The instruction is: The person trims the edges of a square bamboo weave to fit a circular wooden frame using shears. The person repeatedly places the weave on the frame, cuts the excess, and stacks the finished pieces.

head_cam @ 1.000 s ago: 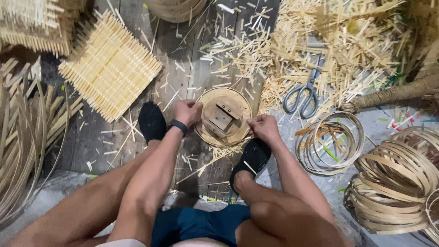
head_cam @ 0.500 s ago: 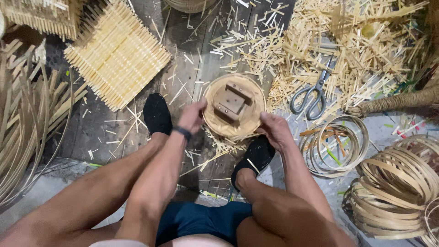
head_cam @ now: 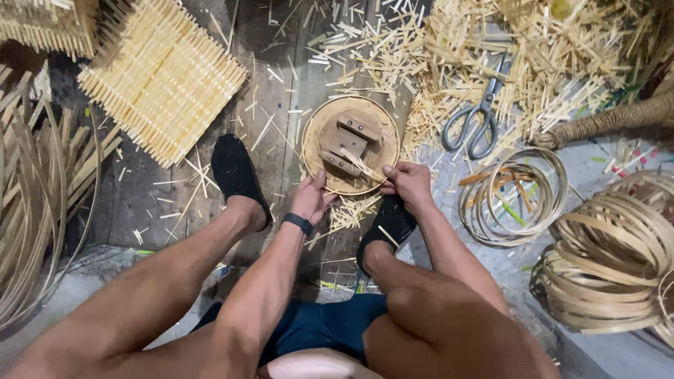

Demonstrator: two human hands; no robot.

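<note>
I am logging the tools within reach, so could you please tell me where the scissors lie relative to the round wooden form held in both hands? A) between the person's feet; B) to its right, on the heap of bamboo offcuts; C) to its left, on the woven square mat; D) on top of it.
B: the scissors lie right of the round wooden form, on the bamboo offcuts.

Bamboo-craft workshop: floor w/ strip offcuts (head_cam: 533, 63), coiled hoops (head_cam: 611, 267), woven mat (head_cam: 161, 77), scissors (head_cam: 477, 119).
</note>
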